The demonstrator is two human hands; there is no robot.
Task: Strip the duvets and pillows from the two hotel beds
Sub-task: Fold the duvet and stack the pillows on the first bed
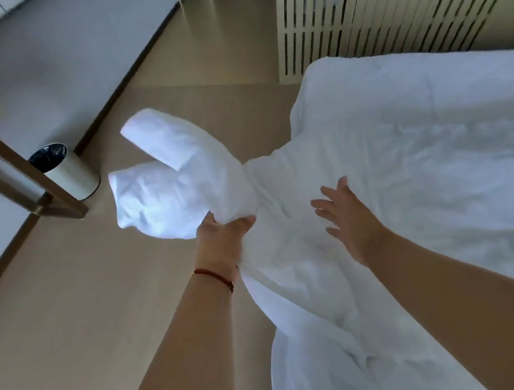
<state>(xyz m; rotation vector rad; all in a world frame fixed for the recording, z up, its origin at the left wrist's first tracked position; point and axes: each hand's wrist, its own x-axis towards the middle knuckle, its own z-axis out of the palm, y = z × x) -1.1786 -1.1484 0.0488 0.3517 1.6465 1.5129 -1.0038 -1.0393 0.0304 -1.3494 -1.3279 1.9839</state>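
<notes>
A white duvet (407,147) lies rumpled across the bed on the right, with one corner bunched up and lifted off the bed's edge over the floor. My left hand (222,239) grips that bunched corner (168,187) from below, a red string on its wrist. My right hand (348,218) hovers flat over the duvet just right of the bunch, fingers spread and straight; contact with the fabric is unclear. No pillow is visible.
A cream slatted radiator cover (388,7) runs along the far wall behind the bed. A round bin (64,170) with a black liner stands on the floor at left, beside a wooden desk leg (32,180). Tan floor (68,320) stretches between desk and bed.
</notes>
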